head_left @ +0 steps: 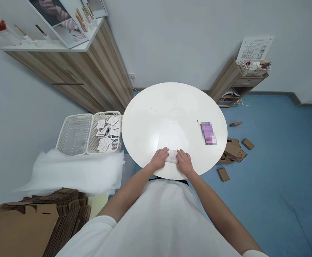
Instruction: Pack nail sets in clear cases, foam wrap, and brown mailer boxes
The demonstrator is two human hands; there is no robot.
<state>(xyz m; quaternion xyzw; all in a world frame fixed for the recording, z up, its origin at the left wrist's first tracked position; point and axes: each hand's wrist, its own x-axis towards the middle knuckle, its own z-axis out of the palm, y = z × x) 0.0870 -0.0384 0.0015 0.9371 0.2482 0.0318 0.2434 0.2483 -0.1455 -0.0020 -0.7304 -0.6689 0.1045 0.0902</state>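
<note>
At the near edge of a round white table (145, 110), a small flat whitish bundle (172, 156) with a see-through look lies between my hands. My left hand (159, 159) grips its left end, fingers bent over the top. The right end is held by my right hand (184, 161), fingers curled the same way. From the bundle a thin, pale wrapping sheet (173, 137) seems to stretch forward over the tabletop, hard to tell from the glare. What is inside the bundle is too faint to name. My thumbs are mostly hidden.
A blurred purple object (209, 133) lies on the table's right. To the left stand a white basket (93, 144) of printed cards, a clear-packed basket (74, 134), white foam sheets (75, 171) and stacked flat cardboard (19, 228). Brown boxes (232, 150) lie on the floor at right.
</note>
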